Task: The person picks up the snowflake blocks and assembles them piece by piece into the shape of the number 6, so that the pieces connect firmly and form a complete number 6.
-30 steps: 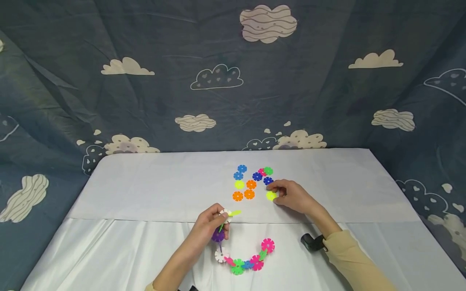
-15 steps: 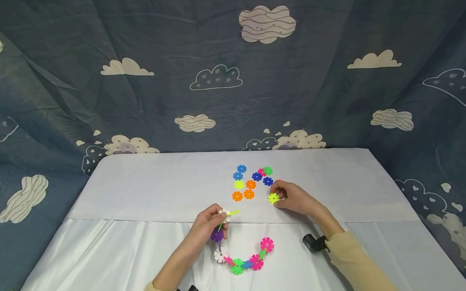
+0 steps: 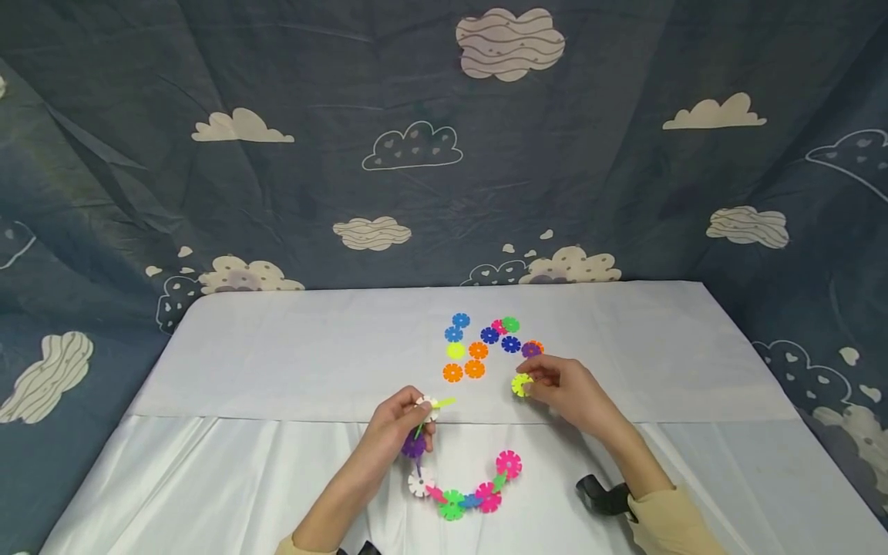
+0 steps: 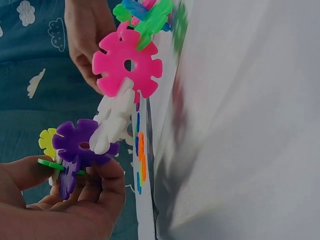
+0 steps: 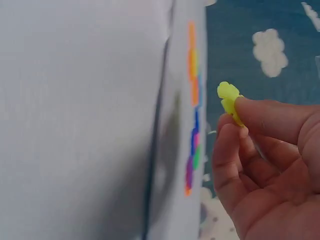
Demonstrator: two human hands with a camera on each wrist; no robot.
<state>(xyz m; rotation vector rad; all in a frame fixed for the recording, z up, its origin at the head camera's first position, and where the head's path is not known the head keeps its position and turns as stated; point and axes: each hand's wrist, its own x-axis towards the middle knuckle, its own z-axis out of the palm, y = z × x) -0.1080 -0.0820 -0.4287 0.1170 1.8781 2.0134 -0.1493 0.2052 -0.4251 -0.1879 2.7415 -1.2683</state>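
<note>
The chain bends like a smile over the tabletop's near part, long way left to right, both sides going up toward the far edge. A pink disc ends its right side. Loose discs lie nearer the far edge, a purple disc just past the right hand. That hand pinches a yellow disc; the left hand pinches the chain's left end.
</note>
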